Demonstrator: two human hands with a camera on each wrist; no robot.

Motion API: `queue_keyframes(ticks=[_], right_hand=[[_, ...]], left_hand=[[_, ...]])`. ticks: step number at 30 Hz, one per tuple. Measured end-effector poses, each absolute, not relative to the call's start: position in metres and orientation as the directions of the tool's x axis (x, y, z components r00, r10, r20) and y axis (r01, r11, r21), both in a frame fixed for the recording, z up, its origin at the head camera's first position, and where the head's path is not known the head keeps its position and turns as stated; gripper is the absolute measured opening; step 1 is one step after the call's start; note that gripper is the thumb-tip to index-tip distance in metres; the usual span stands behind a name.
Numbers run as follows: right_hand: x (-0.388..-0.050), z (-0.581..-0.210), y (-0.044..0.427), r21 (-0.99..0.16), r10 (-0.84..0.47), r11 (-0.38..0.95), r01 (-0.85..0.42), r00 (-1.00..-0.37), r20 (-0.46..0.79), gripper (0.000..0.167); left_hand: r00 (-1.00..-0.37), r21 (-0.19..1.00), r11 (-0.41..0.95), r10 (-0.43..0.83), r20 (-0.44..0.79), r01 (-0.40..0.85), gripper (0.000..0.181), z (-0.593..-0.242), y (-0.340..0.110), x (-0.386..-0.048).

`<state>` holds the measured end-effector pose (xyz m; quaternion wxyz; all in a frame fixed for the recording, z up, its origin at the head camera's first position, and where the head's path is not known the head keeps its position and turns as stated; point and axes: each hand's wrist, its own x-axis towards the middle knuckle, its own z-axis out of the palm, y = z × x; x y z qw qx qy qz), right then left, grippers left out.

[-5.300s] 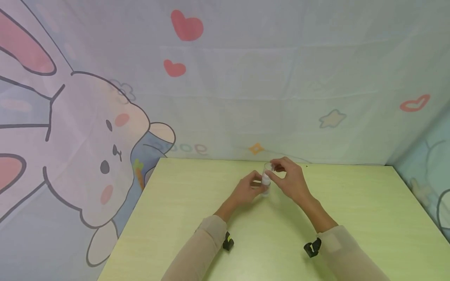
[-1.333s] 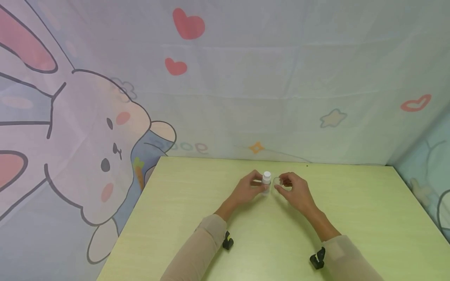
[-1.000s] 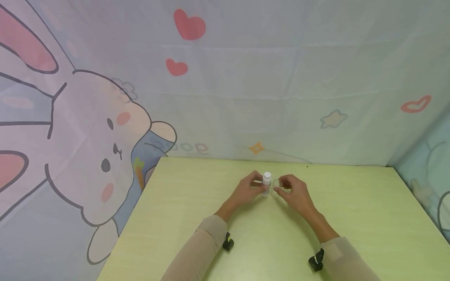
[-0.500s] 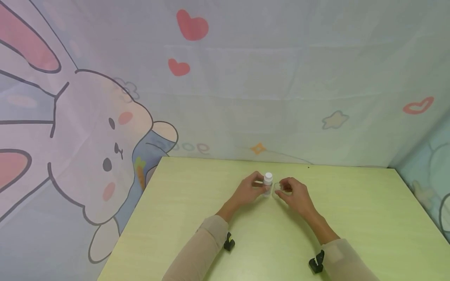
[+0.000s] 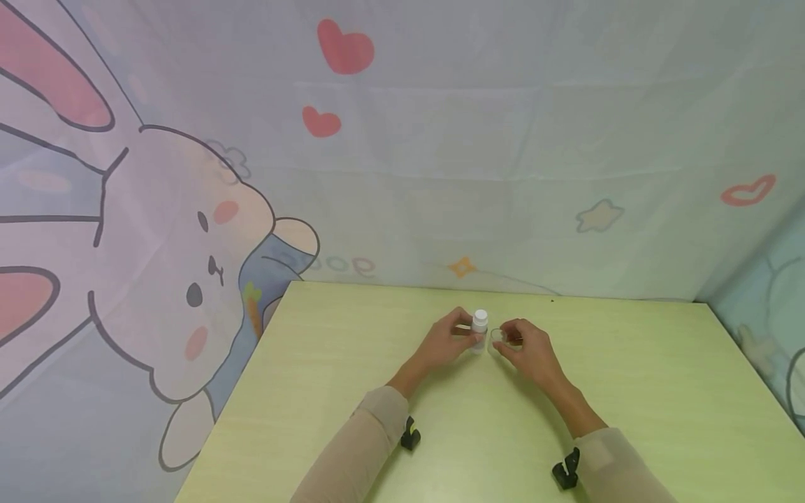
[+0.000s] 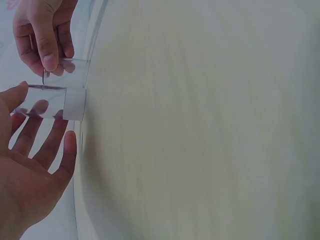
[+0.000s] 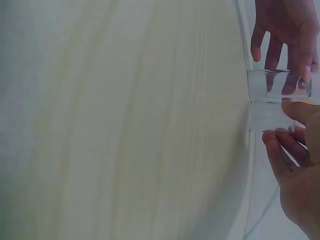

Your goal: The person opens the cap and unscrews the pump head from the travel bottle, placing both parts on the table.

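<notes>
A small upright bottle (image 5: 479, 321) with a white cap and clear lower part stands between the thumb and fingers of the left hand (image 5: 443, 342). Just right of it, the right hand (image 5: 531, 349) holds a clear cup (image 5: 498, 337) by its side, thumb in front. In the left wrist view the clear body and white band of the bottle (image 6: 75, 104) show by the left hand (image 6: 30, 175), and the cup (image 6: 75, 75) is close alongside. The right wrist view shows the right hand (image 7: 302, 185) around the cup (image 7: 270, 117).
The pale yellow-green table (image 5: 654, 377) reaches back to a hanging cloth (image 5: 428, 175) printed with a rabbit and hearts. Black clips (image 5: 410, 434) sit by both sleeves. A dark cable (image 5: 794, 381) shows at the right edge.
Several seconds ago the right hand held the clear cup over the bottle's top; now the cup is lower, to the bottle's right, and the white cap shows. The left hand has stayed around the bottle.
</notes>
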<state>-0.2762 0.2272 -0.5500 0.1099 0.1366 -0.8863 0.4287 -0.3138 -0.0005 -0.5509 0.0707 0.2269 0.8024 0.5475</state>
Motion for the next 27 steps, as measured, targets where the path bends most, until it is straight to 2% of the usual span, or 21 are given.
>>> queue_keyframes(ticks=[11, 27], right_hand=[[-0.277, -0.5516, 0.2274, -0.73, -0.172, 0.589, -0.346, -0.937, 0.306, 0.031], [-0.2786, -0.5539, 0.2274, -0.643, -0.243, 0.638, -0.424, -0.903, 0.354, 0.029]], left_hand=[[-0.884, 0.915, 0.278, 0.444, 0.147, 0.292, 0.022, -0.5483, 0.0001, -0.3114], [-0.886, 0.902, 0.304, 0.439, 0.153, 0.306, 0.023, -0.5527, 0.0001, -0.3141]])
